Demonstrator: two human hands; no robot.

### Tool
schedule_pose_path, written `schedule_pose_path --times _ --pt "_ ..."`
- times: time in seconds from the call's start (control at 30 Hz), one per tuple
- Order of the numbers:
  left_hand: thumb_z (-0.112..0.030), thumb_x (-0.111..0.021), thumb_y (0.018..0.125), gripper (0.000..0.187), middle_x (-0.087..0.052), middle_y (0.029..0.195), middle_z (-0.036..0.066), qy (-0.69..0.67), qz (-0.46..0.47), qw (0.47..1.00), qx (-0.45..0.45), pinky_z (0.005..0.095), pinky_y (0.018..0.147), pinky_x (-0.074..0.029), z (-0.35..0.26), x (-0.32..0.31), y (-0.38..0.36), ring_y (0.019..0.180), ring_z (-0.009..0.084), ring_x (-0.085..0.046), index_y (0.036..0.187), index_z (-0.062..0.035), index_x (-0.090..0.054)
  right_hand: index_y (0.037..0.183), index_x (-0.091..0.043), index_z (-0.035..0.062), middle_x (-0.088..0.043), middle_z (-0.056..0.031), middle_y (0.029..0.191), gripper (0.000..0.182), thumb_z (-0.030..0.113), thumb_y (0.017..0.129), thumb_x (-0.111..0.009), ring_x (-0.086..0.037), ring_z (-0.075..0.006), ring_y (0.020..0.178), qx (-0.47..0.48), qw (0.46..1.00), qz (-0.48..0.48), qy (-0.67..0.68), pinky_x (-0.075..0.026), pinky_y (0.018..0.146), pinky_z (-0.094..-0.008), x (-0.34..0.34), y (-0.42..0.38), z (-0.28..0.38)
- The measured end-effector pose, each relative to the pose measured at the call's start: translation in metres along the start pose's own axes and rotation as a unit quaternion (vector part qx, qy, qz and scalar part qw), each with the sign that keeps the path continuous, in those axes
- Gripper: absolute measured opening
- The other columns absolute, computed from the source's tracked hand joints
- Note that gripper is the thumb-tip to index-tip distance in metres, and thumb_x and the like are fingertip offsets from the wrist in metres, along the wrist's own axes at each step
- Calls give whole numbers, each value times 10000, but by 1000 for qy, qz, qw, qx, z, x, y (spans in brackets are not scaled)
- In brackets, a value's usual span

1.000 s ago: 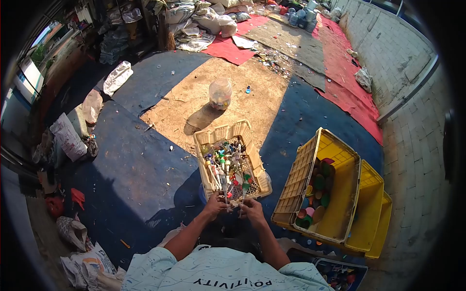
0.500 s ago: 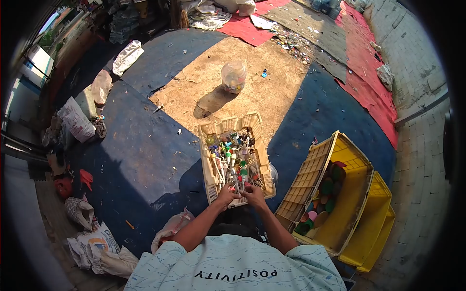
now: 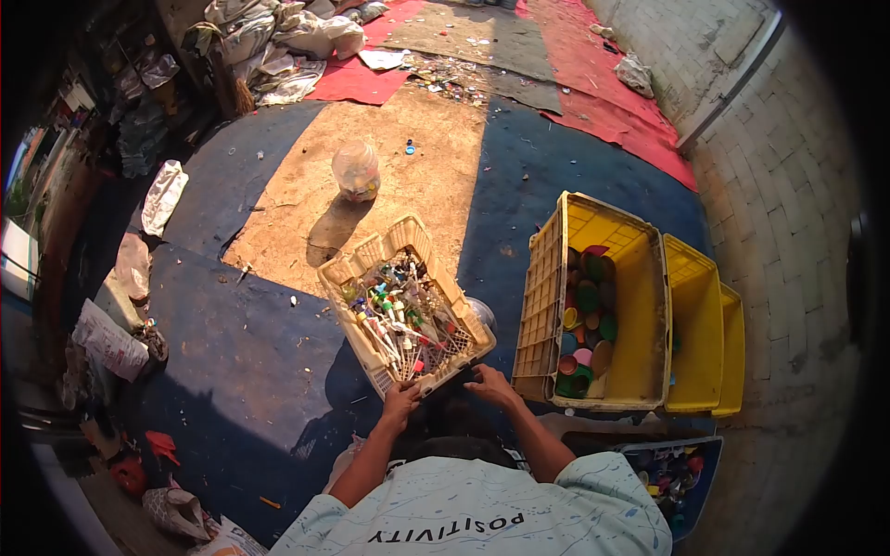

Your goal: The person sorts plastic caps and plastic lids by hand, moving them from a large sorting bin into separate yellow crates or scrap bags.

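Note:
A cream plastic crate (image 3: 382, 372) stands in front of me, filled with pump dispenser tops and small bottle caps (image 3: 399, 310). White pump stems stick up among green, blue and red pieces. My left hand (image 3: 400, 402) is closed on the crate's near rim at its left corner. Close to the near right side of the crate is my right hand (image 3: 493, 386), with its fingers stretched and apart and nothing seen in them. A clear round jar (image 3: 356, 171) with colored bits inside stands beyond the crate on the tan ground.
To the right, a yellow crate (image 3: 640, 278) lies on its side with colored lids in it, beside more yellow crates (image 3: 693, 324). A dark bin (image 3: 718, 463) of mixed caps sits at lower right. Sacks (image 3: 109, 341) line the left; a block wall (image 3: 769, 232) bounds the right.
My view has turned right. My hands have moved apart from the pump tops between them: the left to the crate's near rim, the right out beside it. The crate now sits slanted in view.

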State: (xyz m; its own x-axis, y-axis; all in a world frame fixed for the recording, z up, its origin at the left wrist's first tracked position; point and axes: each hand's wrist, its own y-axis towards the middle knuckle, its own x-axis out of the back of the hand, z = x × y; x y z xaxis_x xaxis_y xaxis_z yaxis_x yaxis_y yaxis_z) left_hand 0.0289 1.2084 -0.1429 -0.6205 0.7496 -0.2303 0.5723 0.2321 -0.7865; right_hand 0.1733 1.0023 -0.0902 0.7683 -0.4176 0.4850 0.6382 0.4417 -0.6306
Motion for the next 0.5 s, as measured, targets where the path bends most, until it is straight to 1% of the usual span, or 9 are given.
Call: schedule_pose_path --times 0.03,0.1,0.2,0.23,0.3,0.33,0.4,0.5 --pt "-180 -666 885 333 -604 943 64 8 15 1000 4 293 747 -510 -1 -2 -11 875 135 -613 1138 -2 -542 1284 -494 2 -604 -222 1188 636 355 800 -708 -581 -351 1119 4 1000 -19 12 -463 937 -409 -4 -16 -2" --pt "-176 -650 901 302 -600 917 63 19 55 998 9 272 687 -536 2 -7 -25 806 139 -627 1119 0 -537 1288 -491 4 -590 -225 1213 625 347 809 -699 -571 -351 1136 -13 998 -59 33 -461 942 -411 -16 -48 -8" --pt "-172 -649 903 308 -597 907 62 58 127 990 23 254 638 -545 20 -14 -26 760 147 -635 1121 0 -517 1298 -480 2 -591 -221 1219 608 332 829 -683 -567 -350 1146 -17 992 -92 89 -458 951 -402 -37 -100 -23" --pt "-172 -650 903 311 -597 905 63 63 143 987 34 254 637 -545 27 -19 -30 759 148 -636 1121 -1 -508 1300 -475 -3 -588 -221 1225 613 326 829 -688 -566 -343 1151 -32 992 -84 85 -456 956 -395 -37 -123 -21" --pt "-173 -650 904 319 -596 901 63 85 173 980 53 254 637 -545 29 -31 -39 759 150 -637 1122 -4 -490 1287 -480 -7 -586 -224 1219 600 321 829 -690 -566 -339 1147 -31 989 -85 117 -455 955 -397 -51 -150 -46" --pt "-168 -648 905 324 -587 888 61 114 182 975 58 256 637 -539 27 -43 -50 751 148 -629 1124 -9 -471 1281 -483 -7 -588 -224 1211 590 316 832 -687 -568 -340 1141 -39 985 -117 125 -456 953 -398 -54 -165 -54" --pt "-167 -644 908 311 -581 878 60 153 234 959 51 257 638 -531 35 -60 -61 745 149 -624 1114 -8 -473 1270 -488 -8 -593 -225 1196 569 308 839 -682 -574 -341 1129 -58 972 -177 142 -458 949 -400 -65 -199 -72" --pt "-172 -630 917 290 -574 866 61 219 292 929 60 265 641 -520 54 -91 -73 730 153 -615 1104 -8 -482 1265 -488 -9 -584 -228 1202 549 296 846 -671 -568 -359 1126 -89 943 -286 148 -458 946 -417 -93 -232 -115"
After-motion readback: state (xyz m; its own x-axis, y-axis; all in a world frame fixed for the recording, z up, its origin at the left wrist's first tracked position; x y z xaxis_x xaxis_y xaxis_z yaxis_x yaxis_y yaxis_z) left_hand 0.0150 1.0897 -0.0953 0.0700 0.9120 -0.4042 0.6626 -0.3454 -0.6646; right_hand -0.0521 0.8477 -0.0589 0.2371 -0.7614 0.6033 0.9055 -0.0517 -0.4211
